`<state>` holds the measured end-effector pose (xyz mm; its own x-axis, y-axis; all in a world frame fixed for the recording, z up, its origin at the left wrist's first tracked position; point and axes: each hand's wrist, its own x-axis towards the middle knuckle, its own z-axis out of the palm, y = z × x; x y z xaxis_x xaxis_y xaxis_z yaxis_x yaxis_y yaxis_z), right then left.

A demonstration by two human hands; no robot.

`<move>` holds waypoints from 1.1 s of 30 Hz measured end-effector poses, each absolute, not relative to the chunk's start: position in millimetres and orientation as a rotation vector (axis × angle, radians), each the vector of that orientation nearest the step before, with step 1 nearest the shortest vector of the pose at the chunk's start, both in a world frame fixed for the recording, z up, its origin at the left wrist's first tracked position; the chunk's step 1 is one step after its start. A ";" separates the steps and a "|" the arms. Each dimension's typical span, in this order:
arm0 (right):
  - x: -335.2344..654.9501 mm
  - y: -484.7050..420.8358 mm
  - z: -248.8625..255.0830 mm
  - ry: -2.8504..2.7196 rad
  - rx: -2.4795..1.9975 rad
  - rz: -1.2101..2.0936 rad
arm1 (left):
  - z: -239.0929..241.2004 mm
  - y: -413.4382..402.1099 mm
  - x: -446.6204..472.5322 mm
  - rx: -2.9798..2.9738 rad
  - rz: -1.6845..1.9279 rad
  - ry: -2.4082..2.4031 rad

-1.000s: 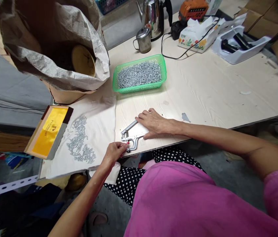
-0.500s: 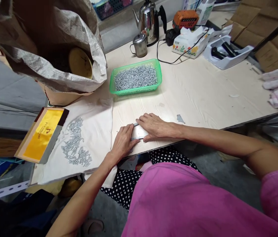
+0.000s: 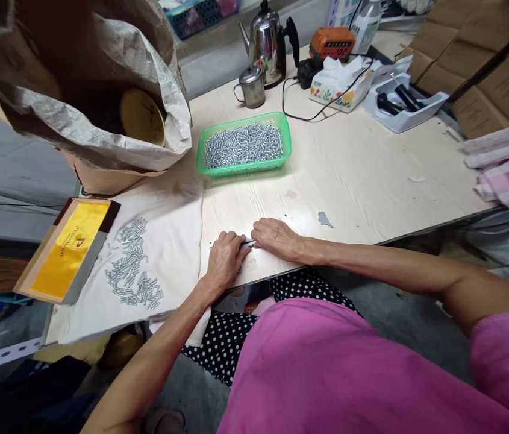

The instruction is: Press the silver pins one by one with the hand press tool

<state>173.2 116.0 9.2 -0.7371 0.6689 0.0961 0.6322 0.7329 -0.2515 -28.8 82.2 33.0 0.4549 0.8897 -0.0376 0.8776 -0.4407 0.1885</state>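
Two bare hands of yours meet near the front edge of the pale wood-grain desk (image 3: 349,175): your left hand (image 3: 224,259) is curled over one end of a silver-grey metal hand tool (image 3: 249,243), and your right hand (image 3: 276,239) is folded round the other, with only a short strip of it showing between them. Your fingers look drawn in on both sides, though they cover exactly where each presses. You seem to be at the squeezing step, forcing the tool together; the next move would call for a steady left hand and a controlled easing of the right. Just left of your left hand lies a creased white cloth (image 3: 173,241) bearing a loose scatter of small silver metal pieces (image 3: 130,259). Beyond your hands, a green rectangular plastic basket (image 3: 245,170) is filled with a broad layer of similar little pieces (image 3: 245,144). At the cloth's left edge sits a flat box with a shiny yellow panel (image 3: 71,253). Behind the cloth, a large off-white woven sack (image 3: 100,137) gapes, with a round yellowish container (image 3: 143,117) inside it. Farther back, a white plastic tray (image 3: 405,123) holds black-handled items (image 3: 390,105), while the lidded metal mug (image 3: 253,90) hides its contents.
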 end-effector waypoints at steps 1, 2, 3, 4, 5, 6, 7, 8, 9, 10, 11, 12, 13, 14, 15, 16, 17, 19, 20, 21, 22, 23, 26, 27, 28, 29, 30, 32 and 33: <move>175.4 117.5 10.5 -2.725 -1.058 0.297 | 30.5 80.4 -28.7 2.523 0.136 1.581; 178.2 119.5 12.7 -2.701 -1.066 0.293 | 27.2 77.1 -28.1 2.529 0.187 1.616; 181.5 122.1 15.4 -2.687 -1.068 0.293 | 22.9 72.1 -26.5 2.538 0.253 1.645; 185.0 125.1 18.1 -2.689 -1.062 0.302 | 17.9 65.4 -23.9 2.549 0.325 1.663; 188.2 128.5 20.4 -2.705 -1.051 0.326 | 12.2 57.5 -20.2 2.562 0.395 1.665; 191.0 132.2 22.1 -2.728 -1.037 0.363 | 6.3 48.6 -15.8 2.573 0.455 1.651; 192.9 136.1 23.1 -2.748 -1.032 0.405 | 0.5 39.6 -10.8 2.582 0.499 1.627; 193.8 140.1 23.5 -2.758 -1.044 0.440 | -4.8 31.1 -5.6 2.586 0.530 1.599; 193.6 144.3 23.7 -2.757 -1.078 0.460 | -9.2 23.5 -0.6 2.586 0.552 1.575; 192.1 148.6 24.0 -2.747 -1.130 0.458 | -12.5 17.4 3.7 2.583 0.567 1.556; 189.4 153.0 25.0 -2.730 -1.195 0.433 | -14.6 12.8 7.1 2.580 0.581 1.544; 185.4 157.4 26.9 -2.719 -1.267 0.393 | -15.7 9.8 9.5 2.576 0.593 1.537; 180.1 161.3 30.1 -2.718 -1.335 0.347 | -15.9 8.1 11.0 2.574 0.606 1.535; 173.6 164.6 34.3 -2.725 -1.391 0.303 | -15.4 7.5 11.7 2.570 0.618 1.537; 166.0 166.5 39.4 -2.738 -1.436 0.264 | -14.7 7.6 11.8 2.566 0.629 1.543; 157.5 166.8 44.9 -2.753 -1.466 0.229 | -13.8 8.2 11.6 2.564 0.638 1.551; 148.2 165.0 50.2 -2.766 -1.483 0.197 | -13.1 9.0 11.3 2.563 0.647 1.558; 128.4 155.2 57.8 -2.818 -1.389 0.139 | -12.5 10.7 10.8 2.566 0.671 1.566; 118.5 148.0 59.5 -2.869 -1.271 0.118 | -12.7 11.3 10.9 2.571 0.683 1.564; 108.9 139.9 59.7 -2.931 -1.120 0.104 | -13.1 11.8 11.1 2.573 0.690 1.563; 100.1 131.8 58.8 -2.993 -0.961 0.091 | -13.6 12.1 11.6 2.569 0.687 1.569; 92.1 124.4 57.1 -3.048 -0.818 0.074 | -14.0 12.3 12.2 2.558 0.672 1.583; 74.3 110.9 51.2 -3.149 -0.606 0.003 | -14.0 11.6 14.4 2.494 0.586 1.654; 70.1 109.6 49.8 -3.168 -0.577 -0.023 | -13.4 11.0 15.0 2.471 0.563 1.674; 66.4 109.2 48.7 -3.179 -0.541 -0.044 | -12.8 10.4 15.5 2.453 0.551 1.688; 63.0 109.3 47.6 -3.181 -0.495 -0.056 | -12.2 9.6 15.8 2.439 0.546 1.695; 59.6 109.2 46.4 -3.174 -0.442 -0.062 | -11.9 8.8 15.8 2.427 0.543 1.701; 52.8 107.9 42.9 -3.131 -0.359 -0.036 | -12.9 7.5 15.1 2.411 0.530 1.709; 49.4 107.1 40.8 -3.084 -0.358 -0.001 | -14.5 7.4 14.4 2.408 0.529 1.714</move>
<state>49.4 107.1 40.8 -0.9727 0.2291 0.0366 0.2291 0.9734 -0.0038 14.4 7.4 -14.5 0.2898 0.9356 0.2018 0.8867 -0.3418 0.3113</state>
